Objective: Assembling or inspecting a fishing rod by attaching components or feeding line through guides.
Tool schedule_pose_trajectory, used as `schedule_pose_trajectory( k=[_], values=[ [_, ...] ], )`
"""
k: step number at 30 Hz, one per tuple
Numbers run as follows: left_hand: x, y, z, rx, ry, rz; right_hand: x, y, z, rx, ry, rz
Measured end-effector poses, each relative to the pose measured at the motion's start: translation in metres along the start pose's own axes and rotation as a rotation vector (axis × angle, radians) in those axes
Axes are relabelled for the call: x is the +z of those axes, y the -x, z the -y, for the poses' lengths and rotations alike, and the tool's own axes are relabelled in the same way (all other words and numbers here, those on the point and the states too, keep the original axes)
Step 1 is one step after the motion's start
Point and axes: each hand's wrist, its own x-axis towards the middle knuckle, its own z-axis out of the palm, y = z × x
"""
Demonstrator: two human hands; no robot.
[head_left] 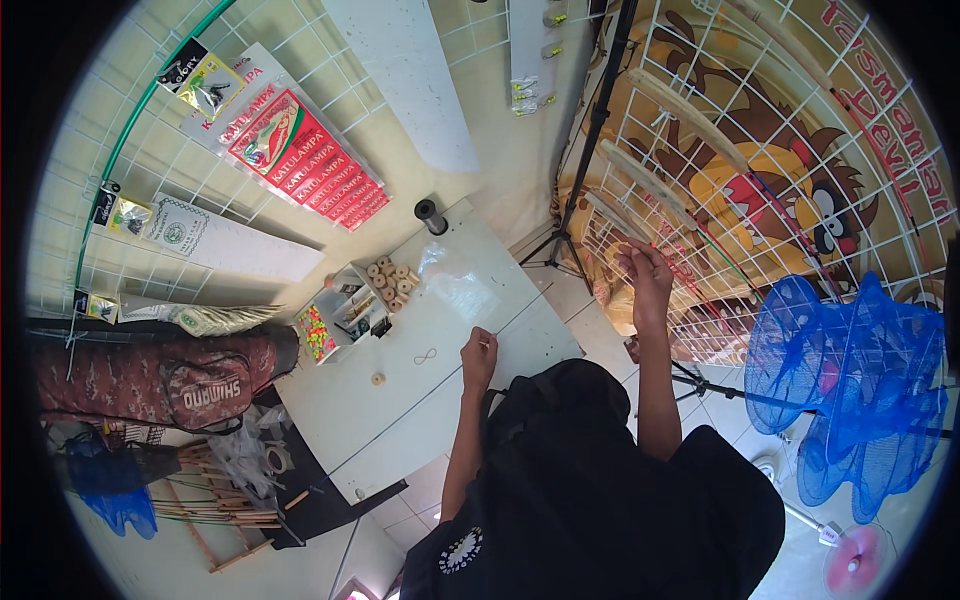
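My left hand is closed in a pinch just above the near edge of the pale table. Whatever its fingertips hold is too small to name. Raised to the right, beyond the table's edge, my right hand also has its fingers pinched together; no thing between them can be made out. A small loop of thin cord lies on the tabletop left of my left hand. Farther left is a single small wooden spool. Clear plastic bags lie flat beyond my left hand.
An open divided box stands at the table's left, beside several wooden spools and bright beads. A dark spool stands at the far corner. Wire racks, a tripod and blue nets surround the table.
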Motion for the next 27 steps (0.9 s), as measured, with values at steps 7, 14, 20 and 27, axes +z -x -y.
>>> schedule_pose_trajectory(
  k=[7, 14, 20, 27],
  values=[
    [-0.015, -0.004, -0.018, 0.023, 0.109, -0.031, 0.024, 0.018, 0.042, -0.116, 0.077, 0.128],
    [-0.049, 0.000, -0.053, 0.029, 0.156, 0.065, 0.057, 0.041, 0.047, -0.053, 0.181, 0.378],
    [-0.074, 0.001, -0.093, 0.069, 0.215, 0.162, 0.081, 0.057, 0.033, 0.009, 0.252, 0.574],
    [-0.088, 0.005, -0.108, -0.005, 0.320, 0.213, 0.102, 0.084, 0.003, -0.085, 0.365, 0.718]
  ],
)
